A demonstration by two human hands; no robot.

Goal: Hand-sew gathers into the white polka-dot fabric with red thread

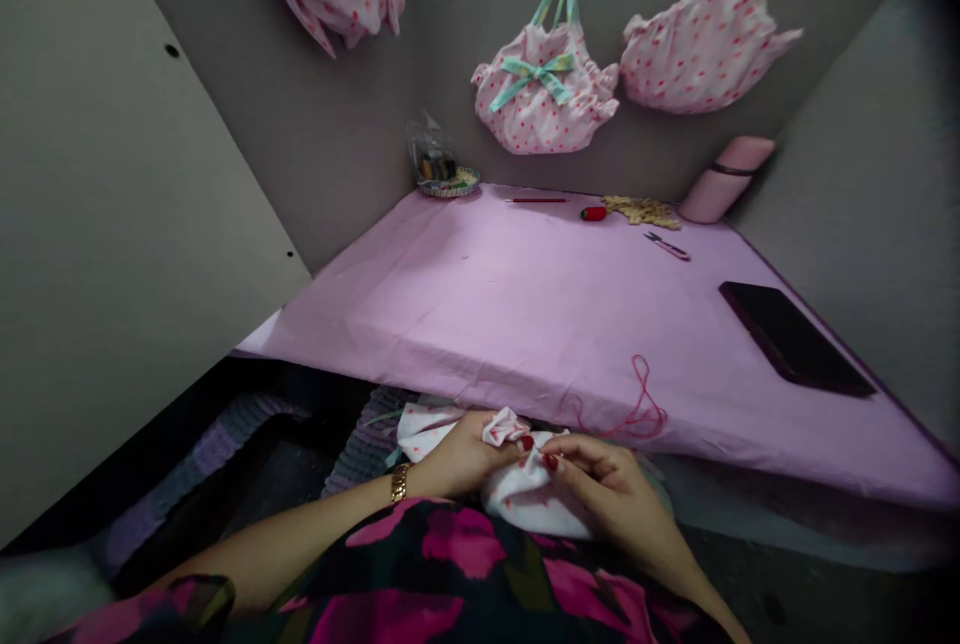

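Note:
A white cloth with pinkish-red spots (538,504) lies bunched in my lap, just below the table's front edge. Its gathered fabric is gripped by my left hand (472,452), thumb pressed on top of a fold. My right hand (611,489) has thumb and forefinger pinched together against the same cloth, close to the left thumb. Whatever is between those fingertips is too small to make out. A loose red thread (641,414) loops over the table edge beside my right hand; its near end is lost by the cloth.
A pink-covered table (480,304) holds a dark phone (795,339), thread snips (666,246), a red spool-like item (593,214), a beige pile (641,211), a red pencil-like stick (538,200), a small dish (457,186) and a pink bottle (726,180). Spotted cloth garments (544,114) hang above.

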